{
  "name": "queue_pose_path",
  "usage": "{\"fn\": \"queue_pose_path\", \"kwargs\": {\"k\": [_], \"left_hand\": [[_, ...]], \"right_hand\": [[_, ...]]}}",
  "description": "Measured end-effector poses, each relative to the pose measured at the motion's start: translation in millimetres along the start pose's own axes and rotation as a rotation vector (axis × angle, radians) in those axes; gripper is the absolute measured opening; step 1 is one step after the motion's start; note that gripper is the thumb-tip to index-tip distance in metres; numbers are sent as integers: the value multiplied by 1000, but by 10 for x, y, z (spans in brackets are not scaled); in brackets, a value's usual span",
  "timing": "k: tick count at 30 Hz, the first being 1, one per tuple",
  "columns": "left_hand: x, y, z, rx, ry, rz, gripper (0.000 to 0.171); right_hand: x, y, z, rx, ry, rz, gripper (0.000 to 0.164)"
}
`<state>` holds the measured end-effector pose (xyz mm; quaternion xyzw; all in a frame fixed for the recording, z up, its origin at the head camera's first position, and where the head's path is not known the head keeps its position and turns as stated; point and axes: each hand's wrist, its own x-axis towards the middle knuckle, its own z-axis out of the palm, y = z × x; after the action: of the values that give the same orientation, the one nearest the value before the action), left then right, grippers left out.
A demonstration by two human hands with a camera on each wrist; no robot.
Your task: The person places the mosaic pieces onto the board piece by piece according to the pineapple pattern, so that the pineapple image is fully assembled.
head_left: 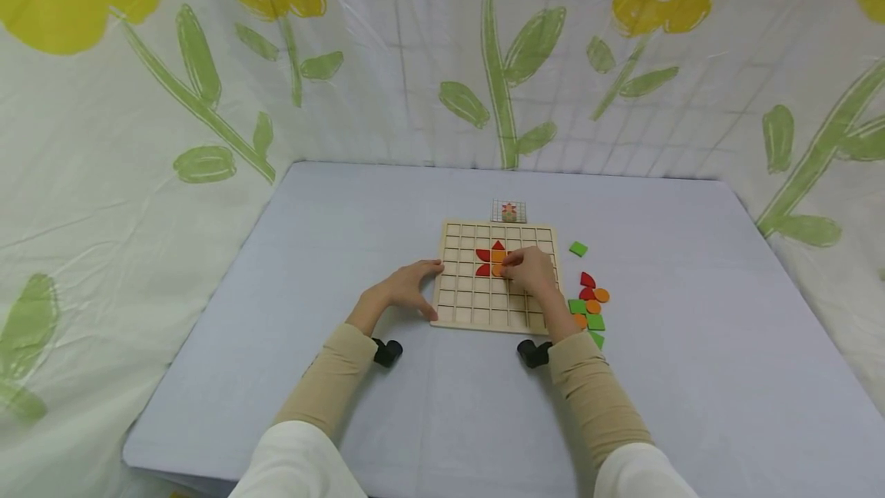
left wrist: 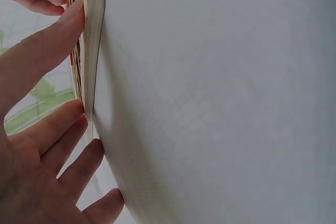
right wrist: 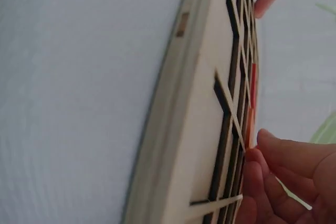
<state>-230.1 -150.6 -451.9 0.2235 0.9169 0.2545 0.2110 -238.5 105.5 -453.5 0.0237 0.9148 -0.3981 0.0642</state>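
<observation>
A square wooden grid board [head_left: 472,313] lies on the table. Red and orange tiles sit in its middle: a red triangle [head_left: 498,245], two red curved-edge tiles [head_left: 482,255] and an orange square [head_left: 498,256]. Below that square, my right hand [head_left: 532,271] pinches an orange round tile [head_left: 496,270] at the board, its right side hidden by the fingertips. In the right wrist view, thumb and index finger meet beside the orange edge. My left hand [head_left: 408,284] touches the board's left edge with relaxed, spread fingers, the thumb near the front corner.
Loose green, red and orange tiles [head_left: 596,322] lie right of the board, partly behind the right forearm. A single green tile [head_left: 578,249] sits farther back. Behind the board is a small pattern card [head_left: 509,211]. A flower-printed curtain [head_left: 387,98] hangs beyond the table.
</observation>
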Motion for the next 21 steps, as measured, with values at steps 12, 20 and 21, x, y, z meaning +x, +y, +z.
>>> {"fn": "queue_pose_path", "kwargs": {"k": [12,20,21], "left_hand": [[-8,7,7,-2,-3,0,93],[-28,27,5,-11,7,12,92],[-27,30,6,-12,5,10,92]], "right_hand": [[-129,265,-553,25,36,60,32],[-223,562,-842,26,103,250,35],[-236,586,-863,2,102,269,36]]}}
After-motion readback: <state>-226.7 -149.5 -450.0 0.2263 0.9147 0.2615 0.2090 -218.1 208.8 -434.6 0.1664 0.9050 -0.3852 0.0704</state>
